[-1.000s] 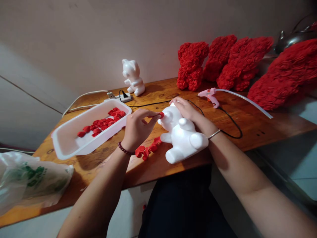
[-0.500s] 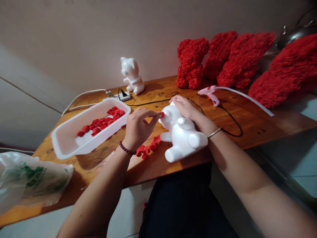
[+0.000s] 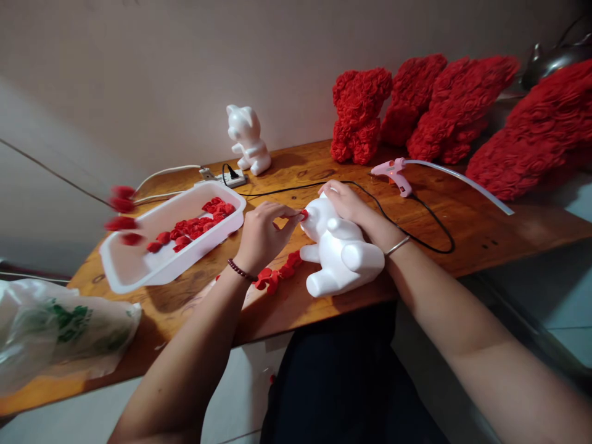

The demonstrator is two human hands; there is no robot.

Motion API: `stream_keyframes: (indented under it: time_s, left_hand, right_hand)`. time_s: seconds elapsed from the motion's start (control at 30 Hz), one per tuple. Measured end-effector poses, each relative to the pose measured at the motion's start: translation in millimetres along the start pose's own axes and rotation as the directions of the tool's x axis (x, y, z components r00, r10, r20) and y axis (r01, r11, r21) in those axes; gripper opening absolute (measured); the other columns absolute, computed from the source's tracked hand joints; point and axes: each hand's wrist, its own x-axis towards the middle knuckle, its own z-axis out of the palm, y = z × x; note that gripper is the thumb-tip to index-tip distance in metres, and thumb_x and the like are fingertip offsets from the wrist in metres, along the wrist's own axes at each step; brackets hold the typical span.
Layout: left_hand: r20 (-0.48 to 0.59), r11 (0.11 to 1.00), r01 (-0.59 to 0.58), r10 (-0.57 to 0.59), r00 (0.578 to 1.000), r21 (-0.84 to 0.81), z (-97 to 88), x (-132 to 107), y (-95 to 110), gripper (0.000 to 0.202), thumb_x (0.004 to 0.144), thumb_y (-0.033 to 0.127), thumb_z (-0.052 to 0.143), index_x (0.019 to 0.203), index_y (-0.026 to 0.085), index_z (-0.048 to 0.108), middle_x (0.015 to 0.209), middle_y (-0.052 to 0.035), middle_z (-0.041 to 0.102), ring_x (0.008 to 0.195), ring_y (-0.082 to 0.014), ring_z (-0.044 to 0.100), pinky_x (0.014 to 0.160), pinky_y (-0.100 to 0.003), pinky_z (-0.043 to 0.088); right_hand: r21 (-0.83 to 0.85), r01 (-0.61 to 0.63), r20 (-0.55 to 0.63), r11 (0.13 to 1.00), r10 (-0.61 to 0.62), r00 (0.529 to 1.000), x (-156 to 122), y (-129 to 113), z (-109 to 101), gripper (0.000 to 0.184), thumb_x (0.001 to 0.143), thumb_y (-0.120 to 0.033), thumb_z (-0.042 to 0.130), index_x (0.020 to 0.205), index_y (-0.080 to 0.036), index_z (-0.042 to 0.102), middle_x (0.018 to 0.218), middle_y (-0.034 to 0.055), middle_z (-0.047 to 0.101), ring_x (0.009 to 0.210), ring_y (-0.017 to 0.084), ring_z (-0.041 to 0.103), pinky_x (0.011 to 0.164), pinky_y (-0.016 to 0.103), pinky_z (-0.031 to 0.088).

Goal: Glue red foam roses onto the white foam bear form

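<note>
A white foam bear [image 3: 342,250] lies tilted on its back near the table's front edge. My right hand [image 3: 345,200] is wrapped round the top of its head. Between the thumb and forefinger of my left hand [image 3: 266,231] is a small red foam rose [image 3: 304,214], held against the bear's snout. Loose red petals [image 3: 277,275] lie on the table beside the bear, below my left hand. To the left, a white plastic tub [image 3: 164,274] holds several red roses [image 3: 189,228].
Blurred red roses [image 3: 123,206] hang in the air over the tub's left end. A pink glue gun [image 3: 393,174] with its cord lies to the right. Behind stand a second white bear [image 3: 248,139], a power strip [image 3: 235,179] and red rose bears [image 3: 361,114]. A plastic bag [image 3: 78,327] sits at left.
Several red roses have appeared in the air above the tub's left end, smeared by motion. The bear has tipped slightly. Both hands keep their hold, and the view has shifted a little.
</note>
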Motion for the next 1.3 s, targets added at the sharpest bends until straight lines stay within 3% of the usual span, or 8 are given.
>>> stream_keyframes:
  time_s: [0.43,0.73,1.07,1.2,1.3]
  left_hand:
    - [-0.009,0.996,-0.091,0.092,0.996,0.023,-0.7,-0.3,0.5,0.011,0.090,0.021,0.070,0.080,0.019,0.074,0.071,-0.0023,0.071,0.071,-0.0164,0.065,0.076,-0.030,0.053]
    - [0.013,0.996,-0.087,0.087,0.996,0.007,-2.8,-0.3,3.7,0.011,0.089,0.018,0.069,0.079,0.019,0.073,0.074,-0.0033,0.072,0.079,-0.0185,0.066,0.076,-0.030,0.053]
    - [0.032,0.990,-0.136,0.135,0.990,0.027,-5.6,-0.1,1.8,0.012,0.091,0.019,0.069,0.080,0.019,0.073,0.074,-0.0027,0.072,0.076,-0.0172,0.063,0.074,-0.030,0.051]
    - [0.048,0.992,-0.123,0.122,0.991,0.028,-10.2,1.4,1.9,0.013,0.092,0.029,0.069,0.089,0.020,0.077,0.079,-0.0039,0.073,0.078,-0.0174,0.063,0.076,-0.032,0.051]
    - [0.031,0.998,-0.056,0.057,0.998,-0.026,-17.4,1.7,1.5,0.024,0.095,0.033,0.062,0.109,0.020,0.077,0.095,-0.0065,0.075,0.081,-0.0179,0.063,0.068,-0.030,0.051]
  right_hand:
    - [0.026,0.063,-0.001,0.998,-0.063,0.998,-0.5,3.6,0.9,0.016,0.092,-0.028,0.044,0.086,-0.023,0.059,0.093,0.0035,0.068,0.091,0.021,0.059,0.085,0.033,0.046]
    - [0.025,0.071,0.003,0.997,-0.071,0.997,-1.0,3.7,0.2,0.018,0.094,-0.031,0.043,0.087,-0.023,0.058,0.093,0.0029,0.067,0.087,0.020,0.059,0.083,0.033,0.046]
    - [-0.026,0.104,-0.010,0.994,-0.104,0.995,-5.2,1.4,-1.6,0.018,0.094,-0.032,0.043,0.089,-0.024,0.059,0.092,0.0017,0.067,0.088,0.020,0.058,0.086,0.033,0.046]
    - [0.009,0.101,-0.001,0.995,-0.101,0.995,-6.5,-3.7,-2.1,0.017,0.093,-0.030,0.042,0.087,-0.023,0.057,0.092,0.0026,0.067,0.089,0.019,0.057,0.084,0.030,0.045]
    - [0.058,0.094,0.020,0.994,-0.095,0.995,-7.1,-8.2,-2.1,0.018,0.092,-0.031,0.042,0.087,-0.022,0.056,0.088,0.0022,0.064,0.083,0.018,0.055,0.080,0.029,0.045]
